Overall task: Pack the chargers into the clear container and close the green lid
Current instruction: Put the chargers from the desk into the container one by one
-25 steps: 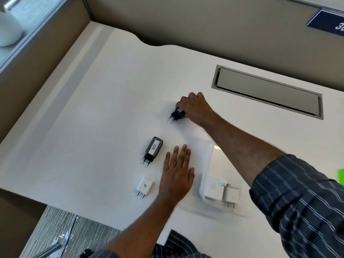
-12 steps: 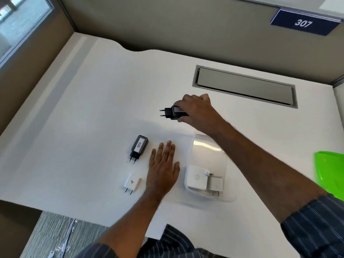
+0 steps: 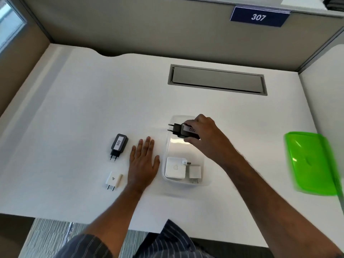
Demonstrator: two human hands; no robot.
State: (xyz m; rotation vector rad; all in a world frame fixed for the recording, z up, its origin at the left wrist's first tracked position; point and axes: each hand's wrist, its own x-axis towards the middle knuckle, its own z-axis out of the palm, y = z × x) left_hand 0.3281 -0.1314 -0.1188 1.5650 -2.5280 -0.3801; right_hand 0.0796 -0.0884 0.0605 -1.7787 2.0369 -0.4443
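My right hand [image 3: 202, 135] grips a black charger labelled 002 [image 3: 181, 130] and holds it over the far end of the clear container [image 3: 168, 146], prongs pointing left. Inside the container lie a white square charger [image 3: 175, 168] and a small white plug charger [image 3: 194, 172]. My left hand [image 3: 143, 162] rests flat on the desk just left of the container. Left of that hand lie a black charger labelled 026 [image 3: 118, 146] and a small white charger [image 3: 112, 179]. The green lid [image 3: 312, 164] lies on the desk at the far right.
A grey cable hatch [image 3: 216, 80] is set into the white desk [image 3: 83, 101] behind the container. Partition walls close off the back and sides; a blue sign reading 307 [image 3: 258, 16] hangs on the back wall. The desk's front edge runs near my body.
My right hand lifted the black 002 charger off the desk and carried it towards me, over the container. My left hand stayed flat on the desk.
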